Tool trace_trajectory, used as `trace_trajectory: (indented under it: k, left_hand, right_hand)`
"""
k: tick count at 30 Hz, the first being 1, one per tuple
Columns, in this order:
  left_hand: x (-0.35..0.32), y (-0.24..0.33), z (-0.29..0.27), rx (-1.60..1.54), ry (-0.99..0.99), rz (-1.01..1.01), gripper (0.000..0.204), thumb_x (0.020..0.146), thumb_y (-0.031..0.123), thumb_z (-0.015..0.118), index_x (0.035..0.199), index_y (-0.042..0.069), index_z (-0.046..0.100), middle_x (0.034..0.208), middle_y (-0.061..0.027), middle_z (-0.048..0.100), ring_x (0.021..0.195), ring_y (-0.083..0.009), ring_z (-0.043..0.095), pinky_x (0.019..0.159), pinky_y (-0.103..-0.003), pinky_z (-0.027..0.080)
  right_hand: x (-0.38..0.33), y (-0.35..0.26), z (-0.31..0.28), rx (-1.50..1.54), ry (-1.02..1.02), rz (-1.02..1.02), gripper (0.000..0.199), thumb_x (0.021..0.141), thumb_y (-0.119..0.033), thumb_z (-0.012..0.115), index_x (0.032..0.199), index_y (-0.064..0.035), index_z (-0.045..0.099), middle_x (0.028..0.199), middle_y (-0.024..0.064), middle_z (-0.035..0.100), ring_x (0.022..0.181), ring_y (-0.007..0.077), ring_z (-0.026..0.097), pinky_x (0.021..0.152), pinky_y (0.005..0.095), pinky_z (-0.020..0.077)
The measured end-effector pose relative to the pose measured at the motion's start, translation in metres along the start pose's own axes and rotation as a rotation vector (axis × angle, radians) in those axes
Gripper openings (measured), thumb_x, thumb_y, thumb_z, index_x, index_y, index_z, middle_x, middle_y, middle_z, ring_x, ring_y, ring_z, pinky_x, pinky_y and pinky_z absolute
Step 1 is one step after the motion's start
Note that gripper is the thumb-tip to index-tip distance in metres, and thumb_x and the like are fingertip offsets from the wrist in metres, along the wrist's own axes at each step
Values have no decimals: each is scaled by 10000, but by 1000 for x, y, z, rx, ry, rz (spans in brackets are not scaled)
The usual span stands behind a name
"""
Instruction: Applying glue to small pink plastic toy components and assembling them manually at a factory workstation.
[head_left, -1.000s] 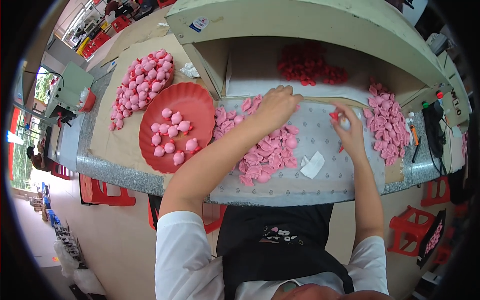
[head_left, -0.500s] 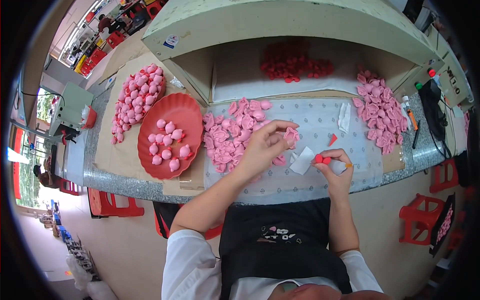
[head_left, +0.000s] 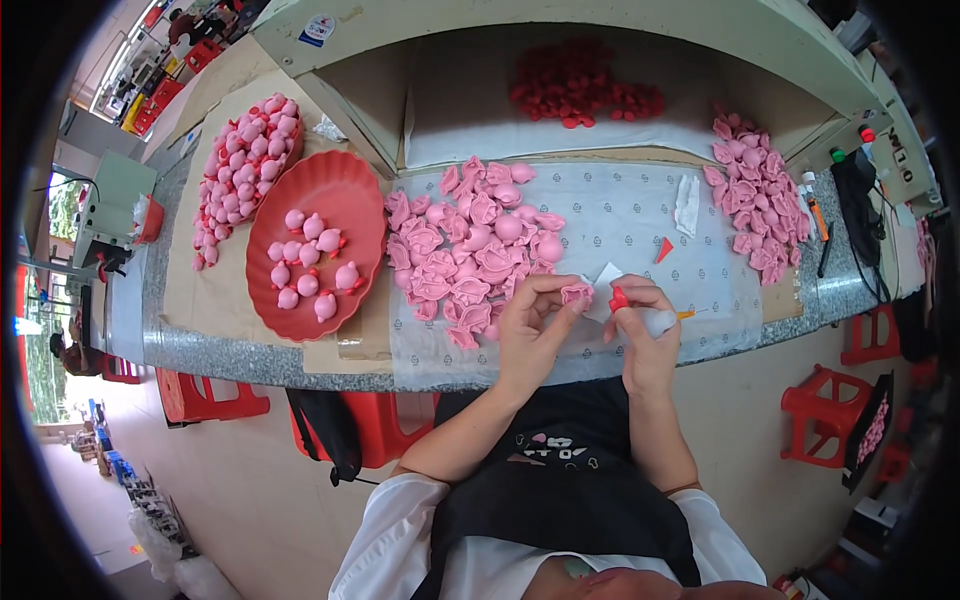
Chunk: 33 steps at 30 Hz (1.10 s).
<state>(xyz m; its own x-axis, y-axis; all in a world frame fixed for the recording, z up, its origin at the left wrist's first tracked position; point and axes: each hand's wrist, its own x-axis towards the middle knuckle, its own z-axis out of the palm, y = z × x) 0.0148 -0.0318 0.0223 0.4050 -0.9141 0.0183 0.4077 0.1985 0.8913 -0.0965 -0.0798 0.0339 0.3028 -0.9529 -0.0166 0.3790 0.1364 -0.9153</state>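
In front of my chest, over a patterned white sheet (head_left: 720,335), my two hands are close together. My left hand (head_left: 540,325) pinches a hollow pink petal-shaped piece (head_left: 577,293) between fingertips. Beside it, my right hand (head_left: 650,345) holds a small red piece (head_left: 618,299) at its fingertips, facing the pink one. A white squeeze bottle (head_left: 657,322) with an orange tip is tucked in that same hand. Behind the fingers lies a scrap of white paper (head_left: 606,275), partly hidden. A heap of similar pink pieces (head_left: 470,250) lies left of my hands.
A scalloped red tray (head_left: 262,225) holds several pink balls with red parts, beside a heaped pile of them (head_left: 240,165). More pink pieces (head_left: 755,200) lie at right. Red pieces (head_left: 580,85) sit inside the pale green box (head_left: 350,110). A red cone (head_left: 664,249) rests on the sheet.
My left hand has come down and nearer the right hand with its pink piece. The right hand has turned, bringing the red piece up toward it. The whole view has shifted slightly.
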Motion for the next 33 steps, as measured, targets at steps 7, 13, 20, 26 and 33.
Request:
trace_trajectory:
  k: [7,13,20,26,33]
  left_hand:
    - [-3,3,-4,305,-12,248,225,710,-52,552,928,-22,509,909,-89,507,800,-133,525,700,-228,423]
    - [-3,20,-1,628,-81,414,216,674,-38,587,886,-7,569,829,-87,551,754,-135,537,662,-237,430]
    - [-10,26,-5,402,-87,178,200,676,-21,584,876,-12,573,808,-110,574,706,-150,548,619,-238,433]
    - [-12,28,-5,591,-84,389,177,702,17,582,877,-10,575,802,-79,551,700,-125,524,596,-226,412]
    - [-9,31,1,455,-56,211,137,707,37,579,839,5,593,682,-47,525,648,-116,481,572,-210,380]
  right_hand:
    - [-4,0,5,-152,-56,-14,173,699,-13,578,861,19,529,834,81,532,617,121,507,517,224,423]
    - [-6,-8,0,-311,-142,-84,237,693,8,592,920,44,530,812,67,534,679,108,523,571,207,429]
    - [-14,-2,6,-383,-122,-249,265,709,-14,588,957,28,504,821,74,524,688,118,525,577,216,451]
    - [-18,0,12,-149,-104,-64,279,707,-6,584,967,33,493,784,57,526,657,97,509,533,205,440]
    - [-5,-11,1,-191,-253,179,250,698,4,587,930,37,500,754,56,529,638,91,502,528,205,439]
